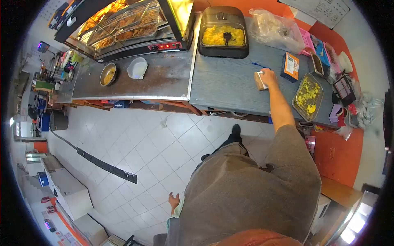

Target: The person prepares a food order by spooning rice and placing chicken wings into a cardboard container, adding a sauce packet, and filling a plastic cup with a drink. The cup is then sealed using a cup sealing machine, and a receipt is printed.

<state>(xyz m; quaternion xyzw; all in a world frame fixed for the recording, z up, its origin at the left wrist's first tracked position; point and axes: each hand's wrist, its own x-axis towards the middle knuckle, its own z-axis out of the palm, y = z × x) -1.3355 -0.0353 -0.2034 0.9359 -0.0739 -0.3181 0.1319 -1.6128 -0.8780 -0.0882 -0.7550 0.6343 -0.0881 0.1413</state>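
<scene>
My right hand (269,77) reaches over the grey counter, fingers closed on the edge of a small brown-and-white box (260,80) that rests on it. A blue pen (260,65) lies just beyond that hand, and an orange-and-black carton (290,67) stands to its right. Low at my side hangs my left hand (174,201), its fingers apart and nothing visible in them. A pale green cloth (179,208) shows by the left wrist.
Farther right is a glass tray (308,96) with yellow food. A lidded dark pan (223,37) of yellow food sits at the back. Leftward are a heated display case (135,45), a metal bowl (108,74) and a white container (137,68). A black strip (106,165) lies on the floor.
</scene>
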